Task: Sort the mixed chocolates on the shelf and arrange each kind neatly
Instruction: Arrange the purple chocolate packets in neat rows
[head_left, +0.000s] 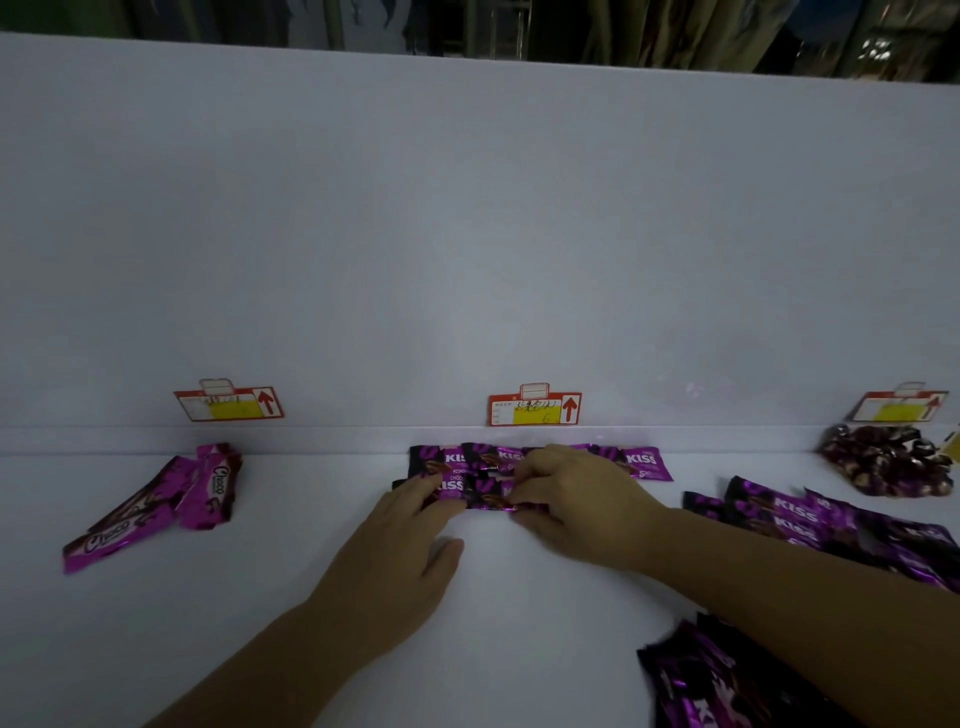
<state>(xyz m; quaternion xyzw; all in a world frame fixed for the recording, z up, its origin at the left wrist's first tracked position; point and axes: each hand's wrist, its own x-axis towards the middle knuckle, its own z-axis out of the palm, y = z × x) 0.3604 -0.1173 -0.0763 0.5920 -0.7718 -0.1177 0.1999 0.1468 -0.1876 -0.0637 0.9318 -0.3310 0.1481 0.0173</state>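
Observation:
A row of purple Kiss chocolate packets (641, 462) lies along the back of the white shelf (260, 597), under the middle price tag (535, 408). My left hand (400, 561) and my right hand (576, 499) both pinch a front Kiss packet (485, 499) laid just in front of that row, one hand at each end. Pink-purple Choco bars (208, 486) lie in a loose group at the left. More Kiss packets (810, 525) are scattered to the right, partly under my right forearm.
A heap of dark brown wrapped sweets (883, 460) sits at the far right under a third price tag (901, 408). Another tag (228, 405) hangs above the Choco bars. Dark Kiss packets (727, 680) pile at the bottom right. A white back panel rises behind.

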